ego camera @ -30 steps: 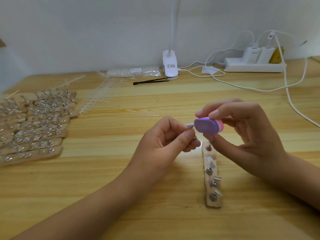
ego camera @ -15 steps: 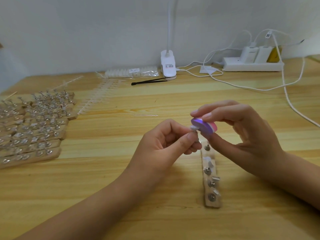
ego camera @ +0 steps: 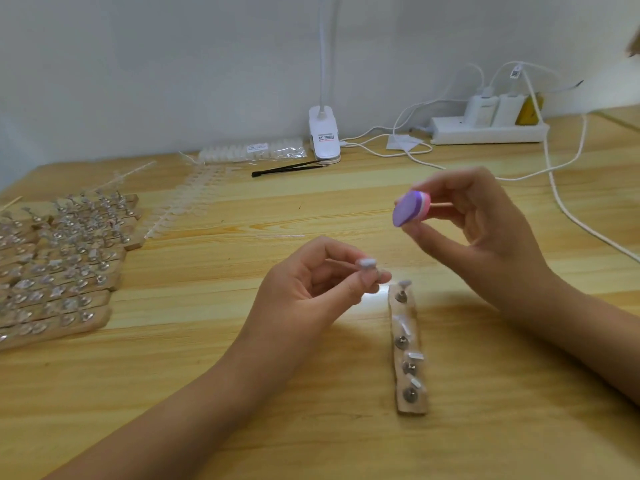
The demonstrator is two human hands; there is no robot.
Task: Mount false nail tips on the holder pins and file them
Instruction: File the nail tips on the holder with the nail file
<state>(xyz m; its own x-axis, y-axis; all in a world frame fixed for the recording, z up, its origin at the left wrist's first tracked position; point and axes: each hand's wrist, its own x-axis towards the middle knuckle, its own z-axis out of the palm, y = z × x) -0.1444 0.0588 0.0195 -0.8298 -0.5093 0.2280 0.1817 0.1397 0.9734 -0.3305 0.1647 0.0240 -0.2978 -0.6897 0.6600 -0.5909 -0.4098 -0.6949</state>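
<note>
Pinching small pale clear nail tip [ego camera: 367, 263], left hand [ego camera: 311, 282].

Your left hand [ego camera: 311, 285] hides the pin under the nail tip [ego camera: 366, 263]; the holder strips [ego camera: 59, 271] run off the picture's left edge.

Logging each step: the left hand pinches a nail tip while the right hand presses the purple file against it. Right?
Not quite. The head view shows the purple file in the right hand lifted clear of the nail tip, up and right of it. The left hand does pinch the tip.
</note>
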